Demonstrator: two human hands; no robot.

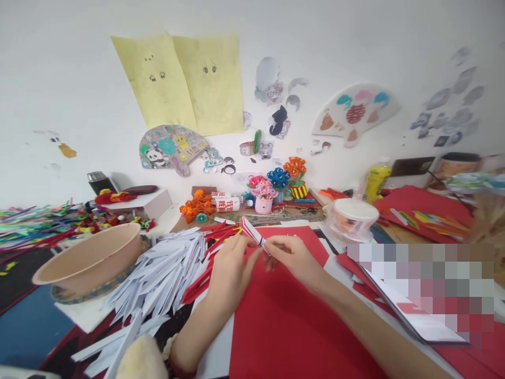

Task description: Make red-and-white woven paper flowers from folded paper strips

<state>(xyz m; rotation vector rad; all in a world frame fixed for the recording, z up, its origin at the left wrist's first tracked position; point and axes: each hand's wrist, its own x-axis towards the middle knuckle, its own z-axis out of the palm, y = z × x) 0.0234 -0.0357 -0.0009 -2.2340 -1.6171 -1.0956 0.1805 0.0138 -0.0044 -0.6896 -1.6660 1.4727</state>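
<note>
Both of my hands meet above a large red paper sheet [292, 326] in the middle of the table. Between their fingertips is a small bundle of folded white and red paper [251, 230], tilted up to the left, with a dark band around it. My left hand [232, 268] pinches it from the left, thumb and fingers closed. My right hand [294, 258] grips its lower right end between thumb and forefinger. Folded red paper strips [201, 279] lie just left of my left hand, beside a big pile of folded white paper strips [161, 273].
A beige oval basin [90, 258] stands at the left. Behind my hands are pipe-cleaner flowers [278, 179] in pots and a lidded cup [351, 216]. A tablet [418, 316], partly pixelated, leans at the right. Colourful pipe cleaners [35, 223] lie far left.
</note>
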